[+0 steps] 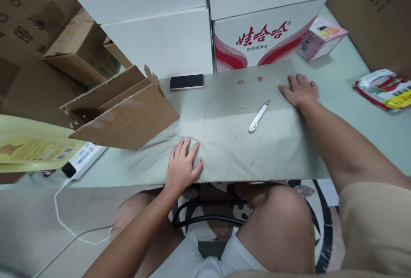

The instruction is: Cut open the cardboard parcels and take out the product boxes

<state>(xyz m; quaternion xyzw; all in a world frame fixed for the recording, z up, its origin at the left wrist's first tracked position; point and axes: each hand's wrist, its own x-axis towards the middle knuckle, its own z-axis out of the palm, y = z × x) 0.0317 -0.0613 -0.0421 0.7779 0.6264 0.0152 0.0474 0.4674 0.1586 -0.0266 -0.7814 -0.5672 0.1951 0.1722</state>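
Pale cloth (221,149) covers the worktop (349,141) under the left hand (183,164), which lies palm down, fingers loosely spread and gripping nothing, with creases to its left; from where I stand, light, even outward pressure would suit those better than tugging. Between the hands, nearer the right one, the utility knife (259,116) lies loose, so I'd keep a sweeping palm clear of its tip. Farther off, the right hand (302,90) rests spread and unladen, two brown scraps (240,82) left of its thumb, best kept from under the palm.
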